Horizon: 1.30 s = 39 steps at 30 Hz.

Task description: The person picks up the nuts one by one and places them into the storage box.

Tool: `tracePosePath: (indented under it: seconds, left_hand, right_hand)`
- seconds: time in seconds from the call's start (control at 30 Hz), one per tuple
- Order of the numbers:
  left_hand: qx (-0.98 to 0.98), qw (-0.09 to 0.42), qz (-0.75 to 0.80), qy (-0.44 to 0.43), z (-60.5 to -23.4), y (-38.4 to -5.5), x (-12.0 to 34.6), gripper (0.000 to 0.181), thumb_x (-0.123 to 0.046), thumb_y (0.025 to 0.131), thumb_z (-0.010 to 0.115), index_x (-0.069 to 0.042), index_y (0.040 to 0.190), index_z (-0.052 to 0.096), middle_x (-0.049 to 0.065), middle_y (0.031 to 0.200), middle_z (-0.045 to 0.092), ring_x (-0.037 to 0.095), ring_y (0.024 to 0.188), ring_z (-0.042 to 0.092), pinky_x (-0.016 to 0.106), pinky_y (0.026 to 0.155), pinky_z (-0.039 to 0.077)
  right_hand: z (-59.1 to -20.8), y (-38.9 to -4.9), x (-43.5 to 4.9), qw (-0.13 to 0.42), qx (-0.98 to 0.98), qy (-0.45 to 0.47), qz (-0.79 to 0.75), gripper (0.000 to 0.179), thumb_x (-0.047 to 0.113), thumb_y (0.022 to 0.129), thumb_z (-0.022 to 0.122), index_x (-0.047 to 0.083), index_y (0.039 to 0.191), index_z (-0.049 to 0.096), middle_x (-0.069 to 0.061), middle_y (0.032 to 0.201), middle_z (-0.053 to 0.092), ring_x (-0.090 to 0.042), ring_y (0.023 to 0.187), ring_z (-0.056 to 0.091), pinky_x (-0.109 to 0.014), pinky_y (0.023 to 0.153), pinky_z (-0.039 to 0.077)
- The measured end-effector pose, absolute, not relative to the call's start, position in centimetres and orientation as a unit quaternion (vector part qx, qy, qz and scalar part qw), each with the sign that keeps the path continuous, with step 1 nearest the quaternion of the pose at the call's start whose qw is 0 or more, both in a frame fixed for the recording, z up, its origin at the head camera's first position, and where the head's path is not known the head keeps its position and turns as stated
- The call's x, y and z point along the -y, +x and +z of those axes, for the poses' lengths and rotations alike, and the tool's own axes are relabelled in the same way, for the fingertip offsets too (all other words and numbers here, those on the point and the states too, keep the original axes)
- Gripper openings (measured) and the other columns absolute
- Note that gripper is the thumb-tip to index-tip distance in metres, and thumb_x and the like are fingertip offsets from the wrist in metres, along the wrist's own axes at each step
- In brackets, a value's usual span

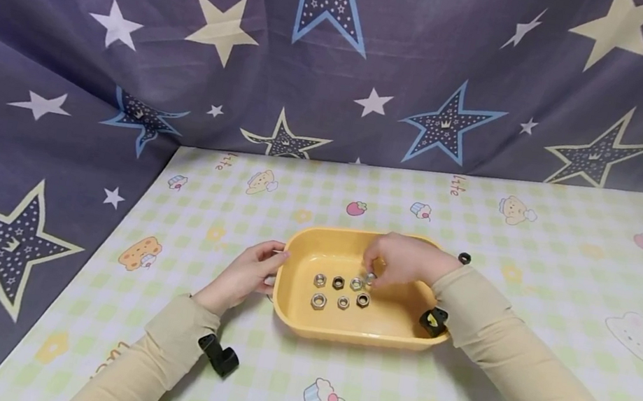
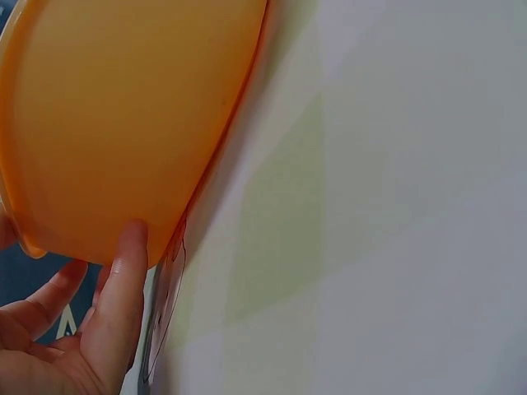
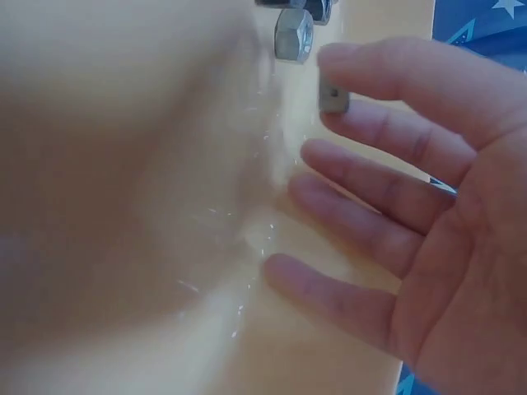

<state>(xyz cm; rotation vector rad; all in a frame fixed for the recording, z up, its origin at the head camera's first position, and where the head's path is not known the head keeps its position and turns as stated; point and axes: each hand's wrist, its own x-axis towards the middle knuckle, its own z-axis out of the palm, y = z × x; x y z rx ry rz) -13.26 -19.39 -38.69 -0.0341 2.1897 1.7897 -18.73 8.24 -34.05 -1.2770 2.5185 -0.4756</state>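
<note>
In the head view, a yellow tray (image 1: 359,338) holds several hex nuts laid in two short rows, among them a silver nut (image 1: 318,301) and a darker nut (image 1: 338,282). My left hand (image 1: 245,273) grips the tray's left end, with a digit at the rim and a finger (image 2: 128,263) against the outer wall. Inside the tray, my right hand (image 1: 403,260) pinches a small metal nut (image 3: 333,95) between thumb and index finger. Its other fingers spread loosely over the tray floor. Close by the pinched nut stands another silver nut (image 3: 294,36).
Beneath the tray lies a green-and-white checked tablecloth (image 1: 326,364) with printed cupcakes and flowers. A dark curtain (image 1: 315,86) with stars hangs behind the table and along its left. Black camera mounts (image 1: 219,355) sit at both wrists.
</note>
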Motion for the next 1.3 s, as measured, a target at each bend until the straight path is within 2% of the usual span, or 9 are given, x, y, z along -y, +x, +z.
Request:
tracePosePath:
  seconds: [0.27,0.5,0.73,1.3]
  left_hand:
    - [-0.763,0.156,0.627,-0.010,-38.70,-13.29,19.42,0.037,-0.024,0.100,0.048,0.002,0.125,0.049,0.001,0.088,0.051,0.008,0.067,0.049,0.021,0.056,0.055]
    - [-0.765,0.159,0.623,-0.006,-38.72,-13.43,19.60,0.037,-0.023,0.100,0.048,0.003,0.126,0.049,0.006,0.097,0.056,0.009,0.073,0.058,0.026,0.062,0.059]
    - [-0.770,0.160,0.617,-0.007,-38.61,-13.42,19.64,0.037,-0.022,0.100,0.048,0.003,0.126,0.049,0.007,0.099,0.057,0.009,0.072,0.059,0.025,0.060,0.058]
    - [-0.768,0.162,0.619,-0.010,-38.73,-13.49,19.67,0.037,-0.024,0.100,0.048,0.002,0.126,0.049,0.007,0.098,0.056,0.009,0.072,0.058,0.026,0.061,0.059]
  right_hand:
    - [-34.40,-18.76,-8.20,0.151,-0.888,-0.416,-0.123,0.008,0.010,0.067,0.072,0.010,0.070,0.065,0.004,0.073,0.063,-0.011,0.070,0.054,-0.026,0.073,0.051]
    - [-34.60,-18.65,-8.08,0.141,-0.895,-0.411,-0.107,0.009,0.009,0.066,0.072,0.011,0.069,0.064,0.005,0.069,0.060,-0.011,0.066,0.050,-0.024,0.067,0.048]
    - [-34.60,-18.47,-7.91,0.126,-0.898,-0.411,-0.090,0.012,0.008,0.067,0.071,0.012,0.065,0.060,0.005,0.065,0.054,-0.012,0.063,0.046,-0.023,0.061,0.043]
    - [-34.51,-18.10,-7.48,0.124,-0.910,-0.389,-0.068,0.016,0.008,0.070,0.070,0.015,0.063,0.057,0.003,0.071,0.055,-0.014,0.067,0.048,-0.027,0.066,0.047]
